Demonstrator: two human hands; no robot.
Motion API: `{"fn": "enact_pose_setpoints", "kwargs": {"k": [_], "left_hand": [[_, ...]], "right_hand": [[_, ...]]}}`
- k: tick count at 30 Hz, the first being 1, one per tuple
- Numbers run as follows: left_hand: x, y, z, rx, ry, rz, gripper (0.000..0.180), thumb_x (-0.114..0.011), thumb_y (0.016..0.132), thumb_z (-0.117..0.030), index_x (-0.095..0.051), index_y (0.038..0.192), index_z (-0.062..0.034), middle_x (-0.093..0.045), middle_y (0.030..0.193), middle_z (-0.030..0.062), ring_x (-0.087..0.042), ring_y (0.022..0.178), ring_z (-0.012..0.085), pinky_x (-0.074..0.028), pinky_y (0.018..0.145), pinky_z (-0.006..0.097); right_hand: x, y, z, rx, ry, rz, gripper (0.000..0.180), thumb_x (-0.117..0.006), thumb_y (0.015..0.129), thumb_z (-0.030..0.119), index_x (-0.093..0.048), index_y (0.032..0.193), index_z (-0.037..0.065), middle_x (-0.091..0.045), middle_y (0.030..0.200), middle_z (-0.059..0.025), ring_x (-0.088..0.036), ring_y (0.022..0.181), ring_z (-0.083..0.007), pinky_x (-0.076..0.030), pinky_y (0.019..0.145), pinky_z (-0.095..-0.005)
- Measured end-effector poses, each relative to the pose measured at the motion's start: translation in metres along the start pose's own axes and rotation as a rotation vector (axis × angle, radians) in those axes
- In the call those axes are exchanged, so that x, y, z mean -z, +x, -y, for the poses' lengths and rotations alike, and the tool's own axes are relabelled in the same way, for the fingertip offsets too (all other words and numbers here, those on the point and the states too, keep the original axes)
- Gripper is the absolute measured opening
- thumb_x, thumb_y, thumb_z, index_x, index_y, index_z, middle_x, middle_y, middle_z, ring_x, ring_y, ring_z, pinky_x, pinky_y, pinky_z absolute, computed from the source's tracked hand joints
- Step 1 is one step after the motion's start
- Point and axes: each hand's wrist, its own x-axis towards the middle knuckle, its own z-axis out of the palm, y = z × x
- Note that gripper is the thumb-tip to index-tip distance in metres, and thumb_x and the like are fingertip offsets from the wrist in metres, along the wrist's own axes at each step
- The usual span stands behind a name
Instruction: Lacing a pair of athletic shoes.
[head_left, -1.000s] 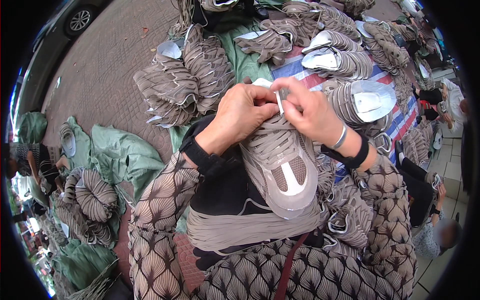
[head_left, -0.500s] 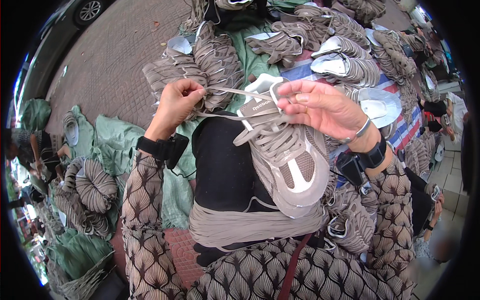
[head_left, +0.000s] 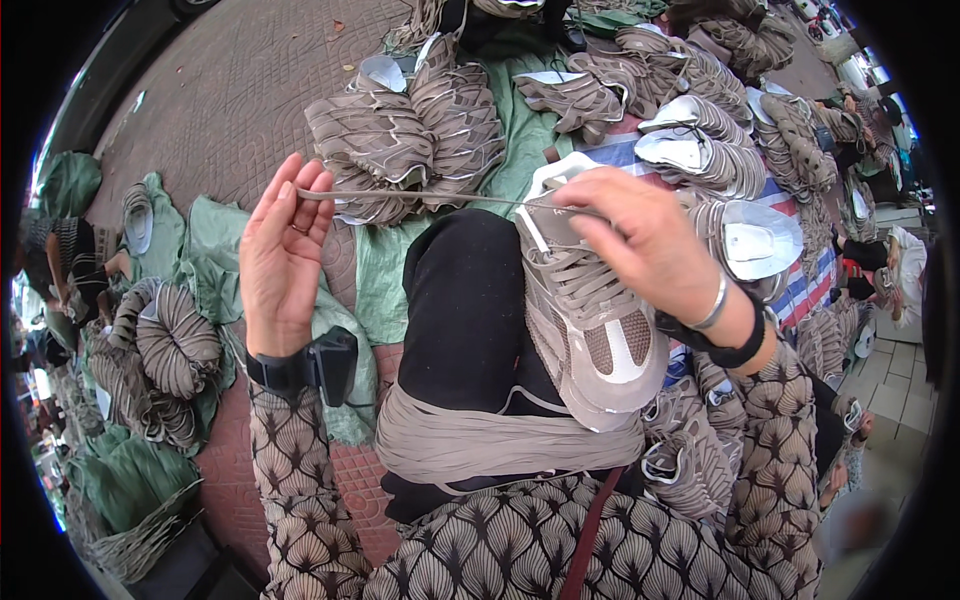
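A grey-beige sneaker [head_left: 612, 340] with a white toe stripe lies on my lap, toe toward me, with laces threaded across its front. One flat beige shoelace [head_left: 420, 196] runs taut from the shoe's top out to the left. My left hand [head_left: 285, 255], palm turned up, pinches its end between thumb and fingers. Over the tongue, my right hand [head_left: 645, 240] is closed on the lace near the shoe, its fingertips partly hidden. A thick bundle of loose beige laces [head_left: 500, 440] lies across my thighs below the shoe.
Stacked shoe uppers [head_left: 400, 140] sit on a green sheet [head_left: 520, 110] ahead. More uppers [head_left: 700, 150] cover a striped sheet at right, and others [head_left: 180, 340] lie at left. Other people [head_left: 75, 265] sit at both edges. A dark car [head_left: 90, 90] stands at upper left.
My left hand has moved left and turned palm up, drawing the lace out straight. My right hand has turned over and come down over the tongue; the loose loops there look tighter.
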Motion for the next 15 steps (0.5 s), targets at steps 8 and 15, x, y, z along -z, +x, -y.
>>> {"fn": "enact_pose_setpoints", "kwargs": {"k": [8, 15], "left_hand": [[-0.016, 0.0, 0.029, 0.156, -0.167, -0.006, 0.033, -0.054, 0.094, -0.01, -0.049, 0.124, 0.0028, -0.063, 0.113, 0.0136, -0.063, 0.092, 0.0147, -0.05, 0.082, 0.028], [-0.066, -0.009, 0.051, 0.233, 0.671, 0.468, 0.02, -0.052, 0.095, -0.014, -0.065, 0.098, 0.0012, -0.065, 0.073, 0.0027, -0.053, 0.056, 0.0037, -0.043, 0.053, 0.015]], "right_hand": [[0.01, -0.007, 0.002, -0.18, 0.335, 0.268, 0.006, -0.066, 0.079, 0.004, -0.064, 0.083, 0.0, -0.059, 0.077, -0.0053, -0.058, 0.074, -0.0167, -0.045, 0.066, -0.0285], [0.016, -0.019, 0.002, -0.107, 0.351, 0.314, 0.006, -0.068, 0.077, 0.003, -0.065, 0.081, 0.001, -0.06, 0.078, -0.0047, -0.058, 0.074, -0.0173, -0.045, 0.067, -0.0286]]}}
